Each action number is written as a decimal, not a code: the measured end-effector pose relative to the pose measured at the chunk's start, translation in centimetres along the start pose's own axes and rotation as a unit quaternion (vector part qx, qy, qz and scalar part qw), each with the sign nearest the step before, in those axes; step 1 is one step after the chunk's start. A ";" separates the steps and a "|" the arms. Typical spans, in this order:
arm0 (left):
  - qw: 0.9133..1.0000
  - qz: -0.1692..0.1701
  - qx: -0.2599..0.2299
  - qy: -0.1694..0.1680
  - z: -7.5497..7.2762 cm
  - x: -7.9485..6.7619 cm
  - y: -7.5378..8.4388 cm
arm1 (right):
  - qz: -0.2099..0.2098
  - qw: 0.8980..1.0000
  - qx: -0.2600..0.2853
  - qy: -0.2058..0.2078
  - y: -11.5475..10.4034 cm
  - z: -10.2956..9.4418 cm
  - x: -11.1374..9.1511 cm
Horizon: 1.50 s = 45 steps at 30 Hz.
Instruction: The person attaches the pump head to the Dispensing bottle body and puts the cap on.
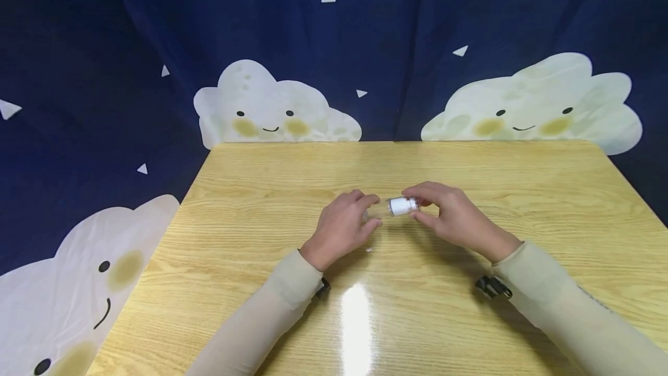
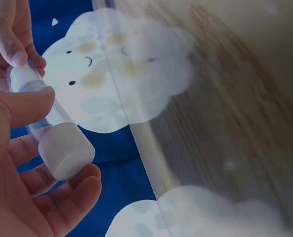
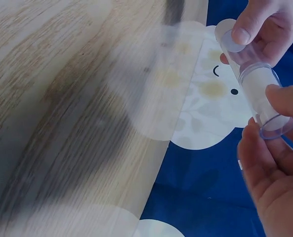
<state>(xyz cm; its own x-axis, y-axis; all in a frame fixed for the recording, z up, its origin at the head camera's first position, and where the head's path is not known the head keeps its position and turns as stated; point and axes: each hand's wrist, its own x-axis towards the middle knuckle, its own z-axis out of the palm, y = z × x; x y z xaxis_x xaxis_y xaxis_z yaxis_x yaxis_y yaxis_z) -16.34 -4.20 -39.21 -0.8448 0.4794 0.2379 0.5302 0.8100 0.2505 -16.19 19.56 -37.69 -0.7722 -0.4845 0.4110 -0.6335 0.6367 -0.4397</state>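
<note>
A slim bottle [image 1: 400,206] lies nearly level between my two hands in the head view, with a clear body, a white upper part and a clear cap over it. My left hand [image 1: 340,226] pinches the body between thumb and fingers. In the left wrist view, the white rounded base [image 2: 67,153] sticks out past the left fingers. The right hand [image 1: 459,216] grips the capped end with thumb and fingertips. Seen from the right wrist, the clear cap [image 3: 272,129] surrounds the white part, its rim close to the right thumb.
Beneath the hands is a light wooden table [image 1: 250,184] with a bright glare patch [image 1: 356,329] toward the front. A dark blue curtain [image 1: 386,28] printed with smiling clouds [image 1: 271,103] hangs along the back and left. A black strap piece [image 1: 493,287] shows at the right sleeve.
</note>
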 end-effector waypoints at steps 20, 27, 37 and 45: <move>0.999 -0.016 -0.029 0.026 0.2 -0.9 -0.8 | 0.104 0.994 0.006 -0.044 1.4 -0.8 -1.3; 0.998 -0.016 -0.040 0.041 0.2 -0.9 -1.0 | 0.116 0.992 0.015 -0.037 2.2 -1.3 -1.8; 0.994 -0.047 -0.093 0.037 0.3 -0.8 -1.5 | 0.122 0.992 0.021 -0.027 3.3 -1.1 -2.3; 0.989 -0.065 -0.125 0.043 0.3 -1.0 -2.0 | 0.124 0.992 0.014 -0.029 3.9 -1.1 -2.8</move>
<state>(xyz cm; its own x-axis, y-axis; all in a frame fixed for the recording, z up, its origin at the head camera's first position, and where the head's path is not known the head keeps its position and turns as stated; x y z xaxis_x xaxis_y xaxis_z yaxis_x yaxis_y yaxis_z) -16.57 -6.21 -40.22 -0.9034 0.3374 0.2648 0.4280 0.7495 0.5051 -16.44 24.01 -39.70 -0.9057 -0.3485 0.2413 -0.4236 0.7246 -0.5435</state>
